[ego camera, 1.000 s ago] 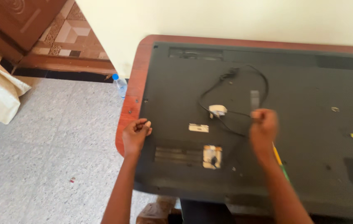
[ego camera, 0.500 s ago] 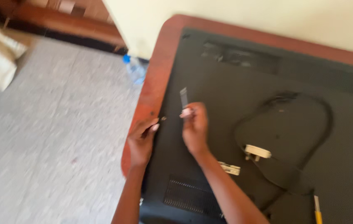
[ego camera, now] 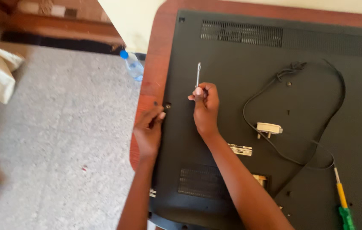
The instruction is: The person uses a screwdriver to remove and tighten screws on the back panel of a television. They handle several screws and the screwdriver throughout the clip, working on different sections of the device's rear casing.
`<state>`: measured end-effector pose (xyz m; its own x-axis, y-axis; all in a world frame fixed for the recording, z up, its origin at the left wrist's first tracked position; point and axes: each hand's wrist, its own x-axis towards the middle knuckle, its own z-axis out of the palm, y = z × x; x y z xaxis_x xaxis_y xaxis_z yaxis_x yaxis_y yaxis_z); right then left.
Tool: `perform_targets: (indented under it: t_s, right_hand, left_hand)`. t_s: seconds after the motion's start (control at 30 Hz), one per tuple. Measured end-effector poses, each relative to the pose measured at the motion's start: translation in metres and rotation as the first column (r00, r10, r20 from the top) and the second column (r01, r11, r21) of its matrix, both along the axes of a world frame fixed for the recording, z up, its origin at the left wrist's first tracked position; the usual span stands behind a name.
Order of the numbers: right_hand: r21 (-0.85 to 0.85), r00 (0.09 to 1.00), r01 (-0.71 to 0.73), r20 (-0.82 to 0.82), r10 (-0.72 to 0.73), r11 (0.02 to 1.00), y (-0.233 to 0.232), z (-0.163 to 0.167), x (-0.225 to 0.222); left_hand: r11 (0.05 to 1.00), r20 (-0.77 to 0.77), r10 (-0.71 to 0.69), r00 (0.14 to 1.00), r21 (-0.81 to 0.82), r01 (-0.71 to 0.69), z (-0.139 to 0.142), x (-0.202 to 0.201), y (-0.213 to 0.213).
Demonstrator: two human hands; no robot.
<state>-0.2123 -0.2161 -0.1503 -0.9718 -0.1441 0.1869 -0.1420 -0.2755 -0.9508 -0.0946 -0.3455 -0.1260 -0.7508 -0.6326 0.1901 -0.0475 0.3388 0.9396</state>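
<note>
The television lies face down on the reddish wooden bench, its matte black plastic back cut off at the right and bottom edges. The right hand pinches a thin metal tool upright above the back panel. The left hand is closed at the panel's left edge near a screw hole; what it holds cannot be made out.

Black television back on a reddish-brown table, yellow-green screwdriver, blue-capped clear bottle

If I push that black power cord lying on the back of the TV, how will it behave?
The black power cord probably flops and slides rather than moving whole: it lies in a loose loop on the smooth TV back panel. Its white plug looks heavier, so that end may lag.
</note>
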Motion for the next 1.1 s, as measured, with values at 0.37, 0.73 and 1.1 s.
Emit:
perform_targets:
  t_s: [0.37,0.73,1.1]
  right_hand:
    - [0.037,1.000,-0.016,-0.024,0.017,0.999,-0.001,0.011,0.003]
    - [0.061,1.000,-0.026,-0.011,0.027,0.998,0.001,0.021,0.008]
    - [-0.003,0.997,-0.060,0.059,0.060,0.998,-0.002,0.017,0.007]
  left_hand:
    - [0.984,0.055,-0.173,0.983,-0.040,0.176,0.016,-0.027,-0.023]
    - [0.925,0.188,-0.183,0.965,-0.299,0.234,0.030,-0.029,-0.033]
    - [0.662,0.509,-0.233,0.829,-0.542,0.518,0.046,-0.048,-0.033]
